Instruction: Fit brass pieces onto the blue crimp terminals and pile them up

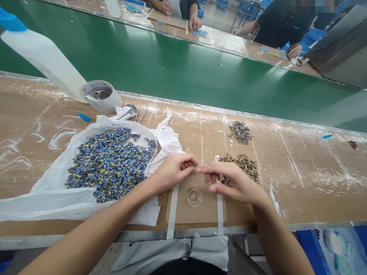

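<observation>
My left hand [177, 170] is closed in a pinch, with a tiny dark bluish piece [195, 167] at the thumb and fingertips. From the other side, the index finger of my right hand [232, 179] reaches to that piece; its thumb stands apart and the other fingers curl loosely. Below the hands, a small clear round dish [194, 198] rests on a taped cardboard pad [197, 215]. Left of my hands, a large heap of small blue, black and yellow pieces [111, 160] lies on white cloth [51, 181]. Small brass-and-black pieces [248, 166] are piled beside my right hand.
A smaller pile of blue-and-brass pieces [241, 132] lies farther back. A white bottle with a blue cap [48, 57], a roll of tape [114, 103] and tweezers [142, 115] stand or lie at left. Beyond a green belt [172, 65], other people's hands [195, 21] work.
</observation>
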